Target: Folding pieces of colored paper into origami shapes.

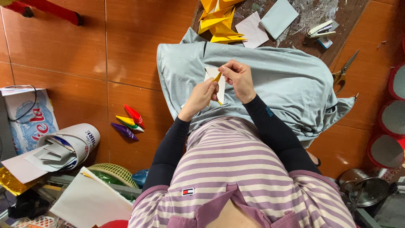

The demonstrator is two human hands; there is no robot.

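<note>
Orange floor tiles surround you; your left hand (203, 95) and right hand (238, 79) pinch a half-folded paper piece (216, 82) over grey cloth (278, 84), finished yellow folds (219, 25) at 12 o'clock, blank sheets (270, 21) remaining

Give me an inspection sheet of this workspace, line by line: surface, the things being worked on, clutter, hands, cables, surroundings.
Surface: grey cloth over the lap, orange tile floor around it.
Job's things: white and yellow paper piece, partly folded, held over the cloth.
Clutter: yellow folded papers, white sheets, stapler, scissors, coloured paper cones, rolled papers, green basket.
Hands: left hand and right hand both pinch the paper piece.
Cables: thin black cord across the printed bag.
Surroundings: red-rimmed round things at right, metal pot below them.
</note>
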